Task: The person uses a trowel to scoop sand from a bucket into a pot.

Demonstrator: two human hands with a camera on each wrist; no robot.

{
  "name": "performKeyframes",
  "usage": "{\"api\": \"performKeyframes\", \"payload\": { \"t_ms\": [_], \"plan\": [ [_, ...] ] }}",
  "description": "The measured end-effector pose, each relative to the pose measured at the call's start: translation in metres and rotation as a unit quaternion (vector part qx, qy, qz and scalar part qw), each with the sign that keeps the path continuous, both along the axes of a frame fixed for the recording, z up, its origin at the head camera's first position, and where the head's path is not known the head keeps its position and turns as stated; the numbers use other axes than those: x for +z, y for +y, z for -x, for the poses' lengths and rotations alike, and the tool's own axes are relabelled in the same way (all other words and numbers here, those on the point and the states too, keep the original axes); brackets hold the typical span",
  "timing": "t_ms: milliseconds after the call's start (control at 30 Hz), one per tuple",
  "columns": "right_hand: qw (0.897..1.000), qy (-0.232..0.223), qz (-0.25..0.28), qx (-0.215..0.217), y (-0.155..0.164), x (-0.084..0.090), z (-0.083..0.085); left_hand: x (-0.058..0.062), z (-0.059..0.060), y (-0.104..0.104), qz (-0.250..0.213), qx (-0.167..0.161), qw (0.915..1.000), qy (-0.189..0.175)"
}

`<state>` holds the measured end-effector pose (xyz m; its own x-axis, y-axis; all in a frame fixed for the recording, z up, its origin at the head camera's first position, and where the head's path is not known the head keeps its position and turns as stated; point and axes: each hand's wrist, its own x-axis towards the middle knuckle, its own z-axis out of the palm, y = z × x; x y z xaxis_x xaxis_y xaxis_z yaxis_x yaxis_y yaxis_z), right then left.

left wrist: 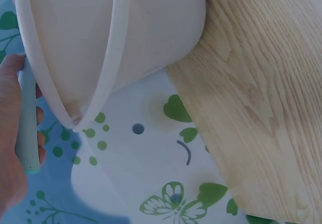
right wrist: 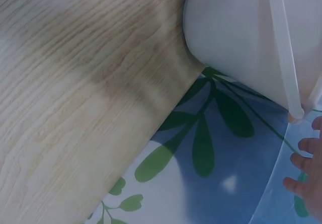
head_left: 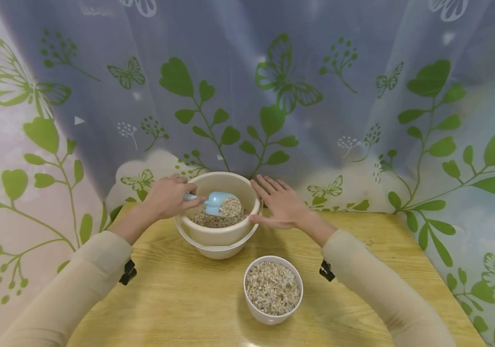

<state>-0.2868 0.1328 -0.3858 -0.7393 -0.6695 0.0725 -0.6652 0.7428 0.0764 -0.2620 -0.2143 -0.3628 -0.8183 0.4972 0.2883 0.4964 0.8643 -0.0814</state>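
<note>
My left hand (head_left: pixel 170 195) grips the handle of a light blue scoop (head_left: pixel 217 198), whose bowl carries grains (head_left: pixel 231 207) inside the mouth of a cream bucket (head_left: pixel 212 236). More mixed grains (head_left: pixel 212 220) lie in the bucket below it. In the left wrist view, fingers curl round the scoop handle (left wrist: pixel 28 128) beside the bucket's rim. My right hand (head_left: pixel 283 205) is spread flat at the bucket's right side, thumb and fingertips right at the rim. The right wrist view catches only its fingers (right wrist: pixel 302 161) near the bucket handle (right wrist: pixel 284 53).
In front of the bucket, toward me, stands a white bowl (head_left: pixel 269 319) filled with grains. Both vessels are on a wooden table (head_left: pixel 178 299). A curtain (head_left: pixel 230 86) with green leaves and butterflies hangs close behind the table's back edge.
</note>
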Motion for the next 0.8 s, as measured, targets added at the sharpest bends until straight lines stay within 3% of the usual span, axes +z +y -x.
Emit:
{"api": "performKeyframes", "payload": {
  "t_ms": [167, 400, 800],
  "plan": [
    [1.000, 0.025, 0.006, 0.016, 0.010, 0.005, -0.003, 0.004, -0.004, 0.005, -0.004, -0.009, 0.9999, 0.007],
    [0.998, 0.049, 0.016, 0.046, 0.027, -0.001, -0.012, 0.008, -0.014, 0.011, -0.006, -0.033, 0.9992, 0.021],
    [0.997, 0.042, 0.012, 0.067, 0.053, -0.008, -0.037, 0.015, -0.032, 0.022, 0.009, -0.046, 0.9986, 0.026]
  ]
}}
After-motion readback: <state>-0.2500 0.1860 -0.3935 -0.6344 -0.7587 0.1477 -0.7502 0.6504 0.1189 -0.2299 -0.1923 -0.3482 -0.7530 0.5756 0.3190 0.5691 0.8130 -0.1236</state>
